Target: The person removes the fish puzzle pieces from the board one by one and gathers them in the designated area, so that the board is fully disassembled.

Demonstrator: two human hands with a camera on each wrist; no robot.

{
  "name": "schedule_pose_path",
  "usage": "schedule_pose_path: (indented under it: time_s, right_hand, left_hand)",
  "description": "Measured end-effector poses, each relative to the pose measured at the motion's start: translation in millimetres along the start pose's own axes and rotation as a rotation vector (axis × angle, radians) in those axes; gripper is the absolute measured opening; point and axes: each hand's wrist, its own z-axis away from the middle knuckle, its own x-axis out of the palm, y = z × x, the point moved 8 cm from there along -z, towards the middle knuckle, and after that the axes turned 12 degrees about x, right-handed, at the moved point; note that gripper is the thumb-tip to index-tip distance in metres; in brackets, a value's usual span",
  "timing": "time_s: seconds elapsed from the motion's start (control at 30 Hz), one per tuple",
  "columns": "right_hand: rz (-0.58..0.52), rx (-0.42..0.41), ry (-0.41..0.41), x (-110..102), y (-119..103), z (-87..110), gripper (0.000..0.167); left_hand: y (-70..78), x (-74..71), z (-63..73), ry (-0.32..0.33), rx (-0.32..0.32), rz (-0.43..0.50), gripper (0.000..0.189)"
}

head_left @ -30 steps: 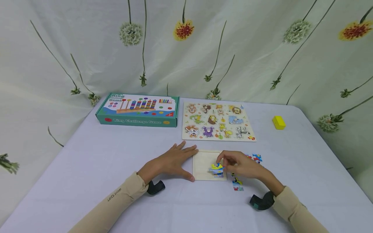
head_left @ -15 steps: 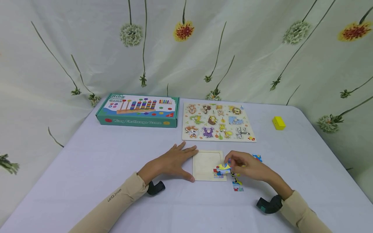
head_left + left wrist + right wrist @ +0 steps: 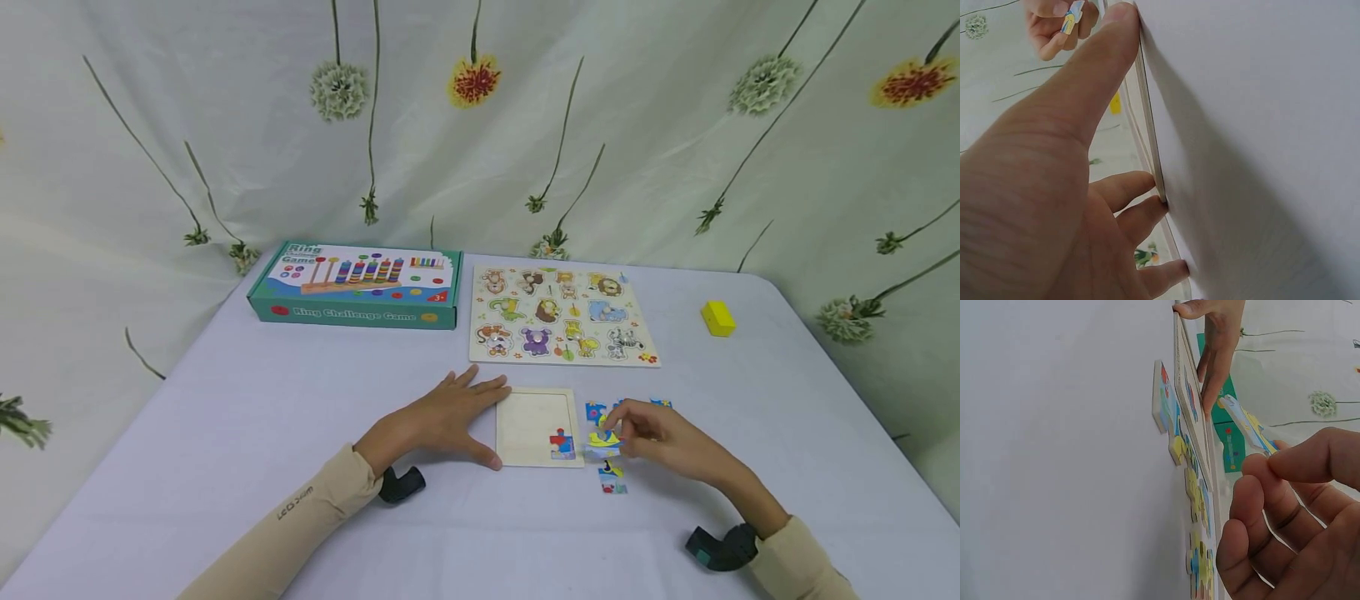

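Observation:
My right hand pinches a blue and yellow jigsaw piece between thumb and fingers, just right of a square wooden puzzle tray. In the right wrist view the pinched piece is tilted and raised above the other pieces. My left hand spreads its fingers along the tray's left edge, thumb at the near corner and fingertips at the far one. One red and blue jigsaw piece lies in the tray's near right corner. Several loose jigsaw pieces lie right of the tray, some hidden behind my right hand.
Behind the tray lies an animal peg-puzzle board. A green Ring Challenge Game box stands at the back left. Toward the back right sits a yellow block. White cloth covers the table, and a flowered curtain hangs behind.
My right hand has carried the blue and yellow piece rightward from over the tray to beside it, uncovering the red and blue piece in the corner. My left hand has stayed put.

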Motion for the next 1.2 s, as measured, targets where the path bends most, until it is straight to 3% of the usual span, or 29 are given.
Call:
schedule_pose_path:
  time_s: [0.23, 0.5, 1.2]
  right_hand:
    - [-0.030, -0.025, 0.008, -7, 10, 9.3, 0.021]
    - [-0.043, 0.012, 0.028, -13, 21, 16.6, 0.020]
    - [-0.095, 0.027, -0.017, -15, 32, 34.4, 0.019]
  left_hand:
    - [0.8, -0.2, 0.0, 0.004, 0.000, -0.002, 0.100]
    - [0.9, -1.0, 0.6, 0.001, 0.000, 0.009, 0.100]
    - [1.9, -1.7, 1.5, -0.005, -0.006, 0.010, 0.101]
